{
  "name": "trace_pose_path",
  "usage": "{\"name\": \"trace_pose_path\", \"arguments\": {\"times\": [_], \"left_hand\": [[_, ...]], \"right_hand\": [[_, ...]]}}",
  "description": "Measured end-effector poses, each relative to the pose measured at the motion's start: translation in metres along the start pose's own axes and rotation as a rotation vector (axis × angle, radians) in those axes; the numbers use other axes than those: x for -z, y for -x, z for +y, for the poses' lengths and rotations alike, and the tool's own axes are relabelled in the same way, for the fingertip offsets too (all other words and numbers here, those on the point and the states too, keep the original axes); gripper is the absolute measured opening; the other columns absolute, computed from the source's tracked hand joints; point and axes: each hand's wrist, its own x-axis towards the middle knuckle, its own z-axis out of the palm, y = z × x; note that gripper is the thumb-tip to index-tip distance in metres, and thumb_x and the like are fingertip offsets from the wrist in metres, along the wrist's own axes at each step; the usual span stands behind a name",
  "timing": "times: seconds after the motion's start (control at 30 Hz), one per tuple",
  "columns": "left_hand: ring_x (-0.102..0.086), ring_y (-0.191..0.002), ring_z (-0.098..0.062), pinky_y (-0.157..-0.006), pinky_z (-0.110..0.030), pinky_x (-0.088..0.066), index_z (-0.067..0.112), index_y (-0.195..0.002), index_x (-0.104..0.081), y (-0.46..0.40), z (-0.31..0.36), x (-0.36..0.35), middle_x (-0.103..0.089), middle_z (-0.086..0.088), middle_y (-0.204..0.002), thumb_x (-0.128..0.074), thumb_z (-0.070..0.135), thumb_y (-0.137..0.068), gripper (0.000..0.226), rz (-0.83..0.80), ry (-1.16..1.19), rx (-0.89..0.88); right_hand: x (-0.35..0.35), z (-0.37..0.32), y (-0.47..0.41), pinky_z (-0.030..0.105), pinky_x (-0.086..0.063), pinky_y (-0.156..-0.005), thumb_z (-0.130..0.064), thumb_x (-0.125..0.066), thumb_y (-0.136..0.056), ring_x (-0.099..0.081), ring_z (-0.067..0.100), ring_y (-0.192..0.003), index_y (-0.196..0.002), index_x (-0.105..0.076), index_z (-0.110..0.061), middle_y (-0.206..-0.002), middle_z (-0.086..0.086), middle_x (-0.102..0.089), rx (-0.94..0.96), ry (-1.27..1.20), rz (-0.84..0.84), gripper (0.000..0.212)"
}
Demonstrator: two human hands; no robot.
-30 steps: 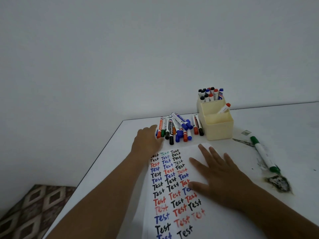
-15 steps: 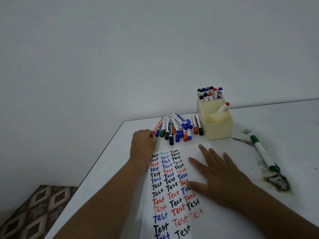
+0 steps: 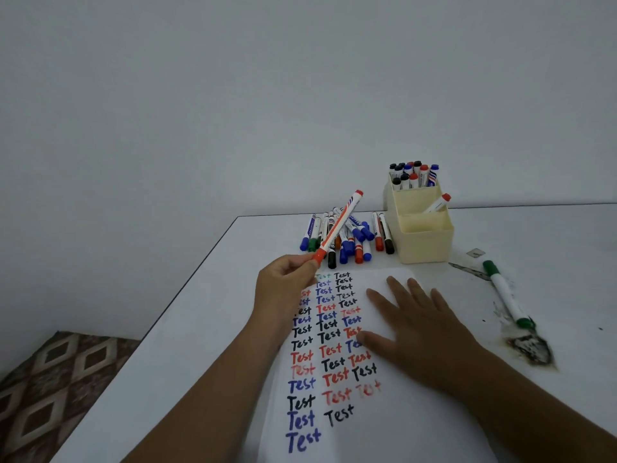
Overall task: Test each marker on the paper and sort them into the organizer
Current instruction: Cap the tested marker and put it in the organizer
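My left hand point(image 3: 287, 282) pinches a red marker point(image 3: 339, 225) by its capped lower end, and the marker tilts up to the right above the pile of markers point(image 3: 350, 235). The paper point(image 3: 384, 412), covered with rows of the word "Test" in black, blue and red, lies in front of me. My right hand point(image 3: 420, 325) rests flat on it with fingers spread. The cream organizer point(image 3: 424, 242) stands behind the paper; its rear compartment holds several markers and one red-capped marker point(image 3: 437, 202) leans in the middle compartment.
A green marker point(image 3: 505, 294) lies on the white table point(image 3: 551, 242) to the right, beside dark smeared stains point(image 3: 531, 349) and a thin metal piece point(image 3: 469, 270). The table's left edge drops to a patterned floor point(image 3: 50, 389). A plain wall rises behind.
My left hand took the red marker from the left end of the pile and lifted it clear of the table. My right hand stayed flat on the paper.
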Motion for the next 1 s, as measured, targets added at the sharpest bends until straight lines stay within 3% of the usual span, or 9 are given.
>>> {"name": "trace_pose_path", "arguments": {"times": [0.13, 0.3, 0.37, 0.43, 0.53, 0.6, 0.7, 0.83, 1.0], "left_hand": [[-0.068, -0.078, -0.015, -0.075, -0.04, -0.06, 0.022, -0.093, -0.079, -0.002, -0.002, 0.002, -0.075, -0.006, -0.087, -0.074, 0.023, -0.088, 0.007, -0.054, -0.002, -0.023], [-0.069, -0.078, -0.016, -0.076, -0.027, -0.058, 0.014, -0.099, -0.077, -0.005, -0.001, 0.008, -0.075, -0.006, -0.086, -0.072, 0.011, -0.089, 0.012, -0.184, 0.035, -0.05], [-0.069, -0.079, -0.018, -0.075, -0.027, -0.057, 0.013, -0.098, -0.076, -0.005, 0.0, 0.009, -0.075, -0.007, -0.086, -0.071, 0.009, -0.089, 0.012, -0.25, 0.017, -0.06], [-0.07, -0.081, -0.021, -0.076, -0.027, -0.057, 0.016, -0.095, -0.077, -0.005, 0.0, 0.009, -0.075, -0.007, -0.087, -0.071, 0.007, -0.088, 0.012, -0.313, -0.023, -0.082], [-0.069, -0.091, -0.031, -0.082, -0.037, -0.058, 0.021, -0.09, -0.077, -0.002, 0.0, 0.008, -0.075, -0.006, -0.09, -0.072, 0.007, -0.088, 0.015, -0.38, -0.093, -0.107], [-0.068, -0.09, -0.028, -0.082, -0.039, -0.059, 0.021, -0.093, -0.073, 0.0, -0.001, 0.008, -0.074, -0.001, -0.09, -0.071, 0.01, -0.09, 0.013, -0.406, -0.206, -0.183], [-0.067, -0.091, -0.013, -0.08, -0.028, -0.059, 0.024, -0.104, -0.067, 0.005, -0.002, 0.007, -0.07, 0.01, -0.093, -0.068, 0.015, -0.093, 0.015, -0.45, -0.322, -0.387], [-0.057, -0.09, 0.002, -0.077, -0.01, -0.043, 0.028, -0.13, -0.06, 0.013, -0.002, -0.002, -0.055, 0.027, -0.095, -0.058, 0.04, -0.098, 0.035, -0.521, -0.686, -0.659], [-0.049, -0.08, -0.005, -0.072, -0.014, -0.035, 0.019, -0.122, -0.06, 0.017, -0.002, -0.009, -0.052, 0.011, -0.091, -0.04, 0.038, -0.104, 0.033, -0.531, -0.835, -0.73]], "right_hand": [[-0.002, 0.0, -0.001, 0.052, 0.008, -0.124, -0.092, -0.004, -0.077, 0.02, 0.025, -0.153, -0.155, 0.015, -0.045, -0.167, -0.002, 0.021, -0.01, 0.001, 0.001, 0.094], [0.011, 0.001, -0.01, 0.054, 0.007, -0.123, -0.097, -0.022, -0.063, 0.017, 0.023, -0.154, -0.157, 0.0, -0.046, -0.168, -0.007, 0.013, -0.067, -0.132, -0.053, 0.11], [0.021, -0.002, -0.009, 0.056, -0.001, -0.122, -0.091, -0.041, -0.066, 0.006, 0.021, -0.155, -0.157, -0.013, -0.045, -0.169, -0.011, -0.002, -0.112, -0.385, 0.09, 0.106], [0.032, -0.006, -0.005, 0.051, -0.027, -0.117, -0.077, -0.06, -0.07, -0.024, 0.019, -0.149, -0.151, -0.029, -0.046, -0.16, -0.014, -0.031, -0.139, -0.775, 0.272, 0.091], [0.042, -0.009, -0.001, 0.036, -0.055, -0.088, -0.049, -0.073, -0.072, -0.067, 0.019, -0.11, -0.125, -0.057, -0.04, -0.12, -0.003, -0.07, -0.064, -1.448, 0.359, 0.056], [0.042, -0.009, 0.002, 0.03, -0.06, -0.076, -0.03, -0.071, -0.075, -0.072, 0.024, -0.086, -0.115, -0.069, -0.023, -0.093, 0.009, -0.075, -0.028, -1.648, 0.376, 0.041], [0.034, -0.011, 0.005, 0.027, -0.06, -0.073, -0.019, -0.068, -0.077, -0.074, 0.028, -0.083, -0.106, -0.074, -0.011, -0.09, 0.017, -0.075, -0.019, -1.731, 0.38, 0.03], [0.03, -0.014, 0.009, 0.029, -0.061, -0.077, -0.017, -0.069, -0.074, -0.075, 0.03, -0.09, -0.102, -0.075, -0.009, -0.094, 0.016, -0.076, -0.025, -1.716, 0.382, 0.03], [0.029, -0.018, 0.011, 0.028, -0.061, -0.073, -0.022, -0.07, -0.071, -0.075, 0.027, -0.08, -0.097, -0.075, -0.014, -0.085, 0.013, -0.076, -0.013, -1.668, 0.449, 0.027]]}}
